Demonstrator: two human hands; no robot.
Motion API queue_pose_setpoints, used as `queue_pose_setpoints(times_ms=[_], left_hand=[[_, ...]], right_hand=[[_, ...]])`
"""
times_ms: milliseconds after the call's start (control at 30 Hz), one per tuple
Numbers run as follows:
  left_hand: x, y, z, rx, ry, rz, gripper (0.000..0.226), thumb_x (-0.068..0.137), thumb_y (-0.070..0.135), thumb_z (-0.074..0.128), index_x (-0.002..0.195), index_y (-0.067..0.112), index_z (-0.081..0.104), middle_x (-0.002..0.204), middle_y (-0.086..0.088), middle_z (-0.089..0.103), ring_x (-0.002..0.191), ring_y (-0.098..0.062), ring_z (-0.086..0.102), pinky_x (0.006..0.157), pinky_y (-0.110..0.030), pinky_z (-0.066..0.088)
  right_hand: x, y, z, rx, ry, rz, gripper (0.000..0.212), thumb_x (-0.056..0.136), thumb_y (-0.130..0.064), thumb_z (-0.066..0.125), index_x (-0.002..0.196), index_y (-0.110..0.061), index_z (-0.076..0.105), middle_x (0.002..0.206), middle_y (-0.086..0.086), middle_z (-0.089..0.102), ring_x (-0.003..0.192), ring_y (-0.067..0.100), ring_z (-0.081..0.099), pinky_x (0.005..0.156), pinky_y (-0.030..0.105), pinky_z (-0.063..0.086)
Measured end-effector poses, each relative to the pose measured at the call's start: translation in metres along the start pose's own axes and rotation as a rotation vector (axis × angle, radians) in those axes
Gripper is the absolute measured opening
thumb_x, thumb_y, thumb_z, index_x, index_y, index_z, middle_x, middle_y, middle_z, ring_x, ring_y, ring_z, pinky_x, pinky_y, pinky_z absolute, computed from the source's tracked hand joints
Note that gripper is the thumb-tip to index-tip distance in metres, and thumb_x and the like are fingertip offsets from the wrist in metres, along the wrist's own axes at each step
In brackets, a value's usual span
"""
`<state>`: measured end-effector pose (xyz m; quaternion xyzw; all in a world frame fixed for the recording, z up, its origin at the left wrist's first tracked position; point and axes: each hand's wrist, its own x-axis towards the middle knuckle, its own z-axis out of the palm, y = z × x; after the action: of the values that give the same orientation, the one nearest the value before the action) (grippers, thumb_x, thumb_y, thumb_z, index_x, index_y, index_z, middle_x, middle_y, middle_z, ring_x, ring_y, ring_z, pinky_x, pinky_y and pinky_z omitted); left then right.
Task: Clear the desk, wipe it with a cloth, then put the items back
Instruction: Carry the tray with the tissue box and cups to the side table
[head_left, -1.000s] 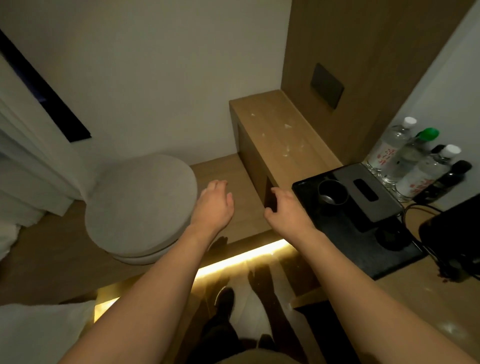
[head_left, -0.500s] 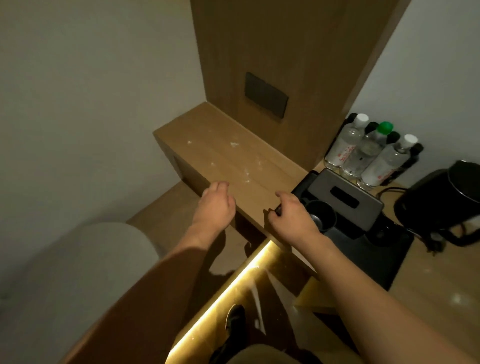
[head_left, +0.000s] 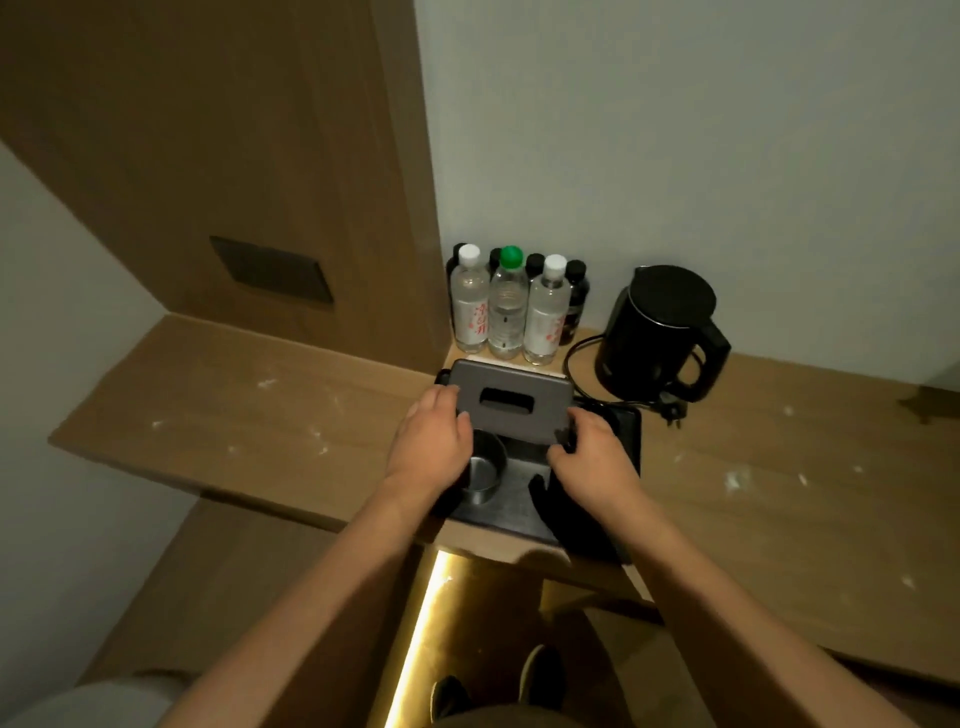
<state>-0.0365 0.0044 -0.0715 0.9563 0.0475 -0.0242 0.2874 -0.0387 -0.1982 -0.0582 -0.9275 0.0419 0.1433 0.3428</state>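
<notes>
Left hand (head_left: 434, 447), right hand (head_left: 592, 454) grip grey tissue box (head_left: 511, 410) ends, fingers curled round it, on black tray (head_left: 631, 431)

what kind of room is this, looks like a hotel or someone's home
Most likely a hotel room: a row of sealed water bottles against the wall, a black electric kettle beside them, and a dark tray with a tissue box and metal cup on a built-in wooden desk.

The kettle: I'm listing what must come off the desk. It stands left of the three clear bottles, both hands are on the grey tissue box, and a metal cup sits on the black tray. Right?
Not quite. The head view shows the kettle to the right of the bottles, not left. The rest holds: both hands, left and right, are on the tissue box, and the metal cup sits on the black tray.
</notes>
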Motion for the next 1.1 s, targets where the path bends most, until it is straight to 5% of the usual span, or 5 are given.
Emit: queue_pose_setpoints(times_ms=[167,367,700,1000,1100], left_hand=[[0.025,0.004,0.006,-0.13,0.113,-0.18,0.049,0.104,0.031,0.047,0.149,0.012,0.042,0.149,-0.008,0.047,0.136,-0.026,0.045,0.112,-0.04,0.036],[0.078,-0.037,0.011,-0.576,0.012,-0.81,0.056,0.101,0.043,0.04,0.142,0.007,0.047,0.142,-0.02,0.051,0.129,-0.037,0.049,0.111,-0.047,0.038],[0.113,-0.069,0.056,-0.769,-0.299,-0.901,0.066,0.092,0.06,0.045,0.137,0.012,0.055,0.133,-0.021,0.06,0.118,-0.039,0.06,0.105,-0.053,0.048],[0.119,-0.058,0.063,-0.718,-0.303,-0.924,0.07,0.095,0.066,0.04,0.136,0.01,0.055,0.127,-0.019,0.063,0.113,-0.037,0.062,0.103,-0.049,0.049],[0.121,-0.059,0.065,-0.668,-0.289,-0.92,0.075,0.094,0.068,0.04,0.14,0.009,0.05,0.134,-0.019,0.059,0.12,-0.039,0.058,0.106,-0.049,0.046]], right_hand=[[0.027,0.025,-0.005,0.143,0.075,0.18,0.057,0.094,-0.025,0.061,0.146,-0.014,0.041,0.146,0.009,0.045,0.132,0.027,0.046,0.105,0.035,0.038],[0.06,0.029,0.011,0.385,0.141,0.746,0.065,0.097,-0.044,0.052,0.148,-0.009,0.032,0.145,0.018,0.038,0.127,0.036,0.043,0.093,0.04,0.039],[0.093,0.066,0.031,0.498,0.24,0.976,0.074,0.094,-0.048,0.051,0.153,-0.011,0.026,0.152,0.018,0.033,0.137,0.039,0.034,0.115,0.051,0.028],[0.108,0.067,0.03,0.476,0.126,1.087,0.08,0.1,-0.05,0.041,0.157,-0.006,0.006,0.163,0.018,0.0,0.148,0.038,0.006,0.121,0.051,0.012],[0.108,0.077,0.027,0.498,0.143,1.103,0.081,0.096,-0.051,0.045,0.156,-0.005,0.015,0.16,0.018,0.011,0.145,0.04,0.016,0.119,0.051,0.02]])
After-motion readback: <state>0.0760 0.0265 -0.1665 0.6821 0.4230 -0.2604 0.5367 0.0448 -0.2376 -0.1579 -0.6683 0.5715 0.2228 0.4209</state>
